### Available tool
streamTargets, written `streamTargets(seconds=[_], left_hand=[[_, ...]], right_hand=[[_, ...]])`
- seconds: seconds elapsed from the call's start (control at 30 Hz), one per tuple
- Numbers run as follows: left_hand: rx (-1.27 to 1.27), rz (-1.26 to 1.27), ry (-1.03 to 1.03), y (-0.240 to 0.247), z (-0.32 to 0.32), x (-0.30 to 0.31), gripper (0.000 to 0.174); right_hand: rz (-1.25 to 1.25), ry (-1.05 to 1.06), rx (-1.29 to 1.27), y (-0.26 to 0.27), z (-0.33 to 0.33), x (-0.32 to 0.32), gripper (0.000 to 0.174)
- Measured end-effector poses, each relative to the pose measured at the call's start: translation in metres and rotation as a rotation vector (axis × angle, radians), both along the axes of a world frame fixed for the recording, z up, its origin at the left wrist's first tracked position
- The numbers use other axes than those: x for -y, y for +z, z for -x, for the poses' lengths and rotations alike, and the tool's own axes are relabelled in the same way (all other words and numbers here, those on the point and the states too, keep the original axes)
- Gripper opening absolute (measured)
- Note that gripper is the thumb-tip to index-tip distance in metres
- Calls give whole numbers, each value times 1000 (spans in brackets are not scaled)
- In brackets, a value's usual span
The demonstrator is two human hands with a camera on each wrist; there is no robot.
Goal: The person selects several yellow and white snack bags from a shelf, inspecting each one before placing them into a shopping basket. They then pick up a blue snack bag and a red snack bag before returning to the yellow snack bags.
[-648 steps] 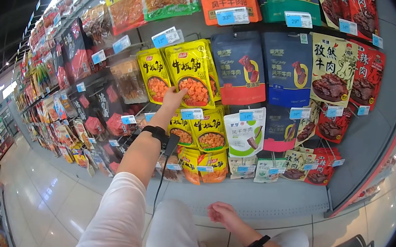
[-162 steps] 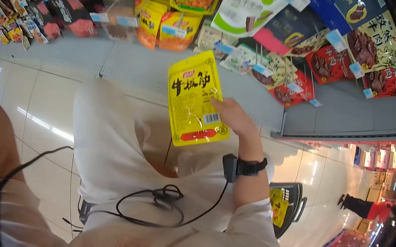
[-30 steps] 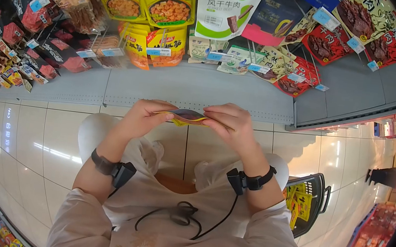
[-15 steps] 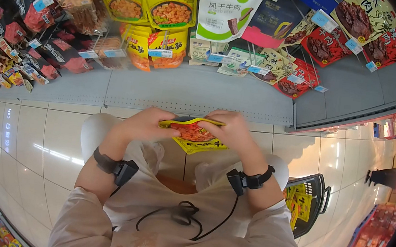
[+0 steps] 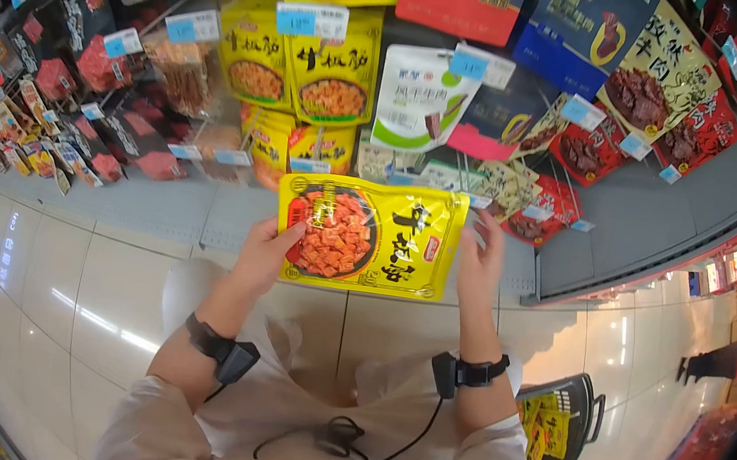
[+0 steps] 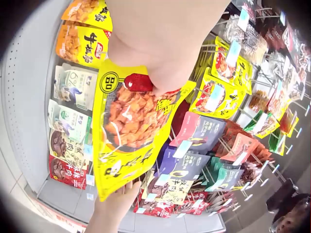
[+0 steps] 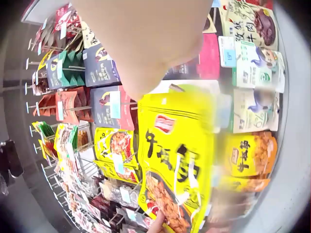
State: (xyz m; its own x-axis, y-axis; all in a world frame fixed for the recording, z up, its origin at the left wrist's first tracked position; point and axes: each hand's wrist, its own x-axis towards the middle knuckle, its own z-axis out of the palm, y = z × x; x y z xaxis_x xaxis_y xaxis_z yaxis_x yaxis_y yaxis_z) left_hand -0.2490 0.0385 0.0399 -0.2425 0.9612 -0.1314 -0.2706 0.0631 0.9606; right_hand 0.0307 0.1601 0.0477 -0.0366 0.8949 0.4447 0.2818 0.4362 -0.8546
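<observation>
A yellow snack packet [image 5: 418,246] is held up in front of the body, its printed front with red-orange meat pieces facing the head camera and its lettering turned sideways. At its left end the left hand [image 5: 263,253] pinches it, thumb across the front, fingers hidden behind. The right hand [image 5: 482,262] stands along the opposite end, fingers loosely bent right at the edge and no thumb over the front. In the left wrist view the right hand's fingers [image 6: 127,190] show just past the packet's far edge. The right wrist view shows the same packet [image 7: 170,126], slightly blurred, below the right hand.
Behind the packet, a shelf [image 5: 142,214] bears hanging yellow packets [image 5: 332,67], a white pouch [image 5: 418,102] and red pouches [image 5: 588,152], with price tags in front. A black basket [image 5: 577,399] holding yellow packets stands on the floor at right. Another person's leg [image 5: 716,362] is farther right.
Earlier the left hand reached to a shelved yellow packet; later the right hand held one back side up. Since half a second ago, the bent packet has flattened and turned front-up, and the right fingers have loosened.
</observation>
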Motion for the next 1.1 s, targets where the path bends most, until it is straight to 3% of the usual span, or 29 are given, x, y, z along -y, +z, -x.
streamTargets(seconds=[0.03,0.07,0.13,0.17,0.2,0.27,0.37,0.4,0.47,0.5,0.57,0.67,0.7,0.73,0.77,0.8,0.83,0.97,1.03,1.1], left_hand=[[148,-52,61,4,-1,0,20],[299,-103,119,8,-1,0,20],[387,-148,117,14,-1,-1,23],[485,-175,110,16,-3,-1,26],[484,-184,108,15,-6,-1,26],[691,-176,-13,11,-12,-3,33],[837,-109,-184,1,-23,-1,42],[845,-112,-180,0,-27,0,42],[790,-92,-228,-1,-32,-1,45],[806,-93,-203,1,-34,-1,45],[825,-126,-203,7,-34,3,45],[810,-151,-249,-9,-30,4,46],[779,-159,-259,-20,-30,2,46],[900,-406,-509,-27,-24,-6,47],[636,-319,-454,-13,-30,3,48],[696,-141,-319,-8,-35,4,48],[569,-197,-409,-23,-19,4,54],[537,-151,-536,-40,4,2,60],[464,-103,-376,-34,-5,0,61],[426,-80,-477,-31,-25,-4,60]], right_hand=[[68,-64,-221,-1,1,0,44],[54,-57,-231,3,2,2,44],[388,340,-605,11,2,10,47],[313,490,-611,7,4,13,45],[305,493,-610,7,6,22,45],[131,366,-93,7,16,45,47],[28,455,-142,15,23,77,49],[29,459,-134,4,19,84,49],[188,492,-514,-16,16,89,48],[183,496,-508,-15,16,88,48],[-25,587,-559,-5,20,89,47],[84,550,-361,24,27,99,44],[-18,574,-182,48,29,99,41],[163,584,-199,51,35,104,38],[122,544,-36,44,42,104,37],[-132,470,-30,60,49,108,36],[-135,453,-48,65,47,108,36],[-21,329,-170,66,65,111,27],[-19,279,-191,78,64,105,24],[-75,324,-174,94,46,103,21]])
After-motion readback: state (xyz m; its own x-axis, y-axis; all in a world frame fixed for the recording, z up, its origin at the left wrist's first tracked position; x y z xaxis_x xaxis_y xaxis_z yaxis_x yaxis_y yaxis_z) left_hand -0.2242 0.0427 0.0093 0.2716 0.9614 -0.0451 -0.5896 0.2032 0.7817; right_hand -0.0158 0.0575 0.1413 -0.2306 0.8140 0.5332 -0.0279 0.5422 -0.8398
